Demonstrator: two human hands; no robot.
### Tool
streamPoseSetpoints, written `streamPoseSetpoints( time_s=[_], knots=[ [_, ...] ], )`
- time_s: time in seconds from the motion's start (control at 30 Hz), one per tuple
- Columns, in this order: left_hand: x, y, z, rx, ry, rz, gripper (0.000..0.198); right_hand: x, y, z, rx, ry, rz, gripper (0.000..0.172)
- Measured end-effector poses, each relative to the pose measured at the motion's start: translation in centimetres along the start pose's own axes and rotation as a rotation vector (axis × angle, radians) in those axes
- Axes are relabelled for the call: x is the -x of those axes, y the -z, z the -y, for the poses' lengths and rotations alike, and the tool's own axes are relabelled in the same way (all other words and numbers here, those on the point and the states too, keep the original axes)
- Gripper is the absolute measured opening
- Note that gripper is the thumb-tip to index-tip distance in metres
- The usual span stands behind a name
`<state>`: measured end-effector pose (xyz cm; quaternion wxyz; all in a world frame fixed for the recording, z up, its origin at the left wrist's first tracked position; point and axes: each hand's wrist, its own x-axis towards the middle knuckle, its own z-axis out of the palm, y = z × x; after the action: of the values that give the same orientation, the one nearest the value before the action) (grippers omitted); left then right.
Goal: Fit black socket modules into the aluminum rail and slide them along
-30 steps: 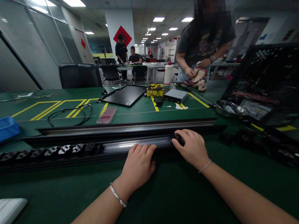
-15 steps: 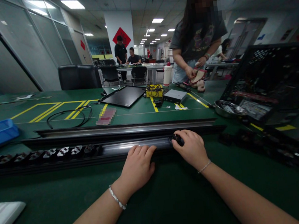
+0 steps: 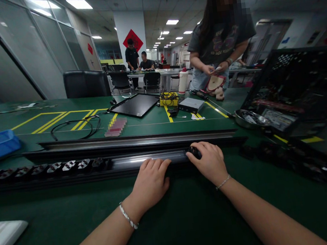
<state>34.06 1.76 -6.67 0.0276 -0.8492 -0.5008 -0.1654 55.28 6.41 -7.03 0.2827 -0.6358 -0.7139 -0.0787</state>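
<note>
Left hand (image 3: 151, 183) cupped palm-down over the metal rail (image 3: 126, 163), grip unclear; right hand (image 3: 208, 164) curled closed, holding a small black fitting (image 3: 195, 152) at its ten o'clock.

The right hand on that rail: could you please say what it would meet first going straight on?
The right hand would meet the small black fitting first, and seems already to touch it.

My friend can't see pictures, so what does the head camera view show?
Two bare hands rest on a long metal rail lying on a green table. The left hand lies on the rail, and the right hand touches a small black piece on it. Across the table stands a person in a dark T-shirt.
</note>
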Motion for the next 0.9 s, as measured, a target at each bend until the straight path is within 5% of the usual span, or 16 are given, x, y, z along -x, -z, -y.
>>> streamPoseSetpoints(
  time_s=[0.9],
  knots=[
    [-0.03, -0.13, 0.05, 0.002, 0.003, 0.004, 0.047, -0.22, 0.19, 0.21, -0.031, -0.034, 0.018, 0.027]
  ],
)
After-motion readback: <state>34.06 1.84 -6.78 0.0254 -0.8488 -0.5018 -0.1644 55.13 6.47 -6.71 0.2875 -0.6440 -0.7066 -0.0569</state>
